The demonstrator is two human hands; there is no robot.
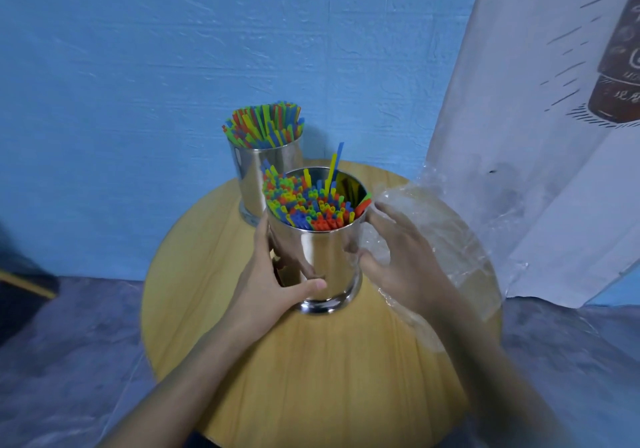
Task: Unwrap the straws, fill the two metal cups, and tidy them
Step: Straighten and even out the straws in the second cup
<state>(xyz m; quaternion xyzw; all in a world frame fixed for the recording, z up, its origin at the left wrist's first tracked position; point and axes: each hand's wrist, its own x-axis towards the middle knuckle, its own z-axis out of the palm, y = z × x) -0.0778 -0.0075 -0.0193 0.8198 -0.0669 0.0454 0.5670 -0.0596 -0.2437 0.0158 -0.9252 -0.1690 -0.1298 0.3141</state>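
Two shiny metal cups stand on a round wooden table (311, 361). The near cup (329, 260) holds many coloured straws (308, 205); two of them stick up higher than the others at its far side. My left hand (270, 281) grips this cup from the left, thumb across its lower front. At the cup's right side is my right hand (401, 257), fingers spread and slightly bent, fingertips at the rim and wall. The far cup (256, 177) stands behind, packed with coloured straws (265, 125). Clear plastic wrapping (446, 240) lies under and behind my right hand.
A blue wall rises close behind the table. A white printed sheet (540, 136) hangs at the right, reaching down beside the table's edge. The floor around is grey-blue. A dark object with a yellow strip (24, 283) sits at the far left.
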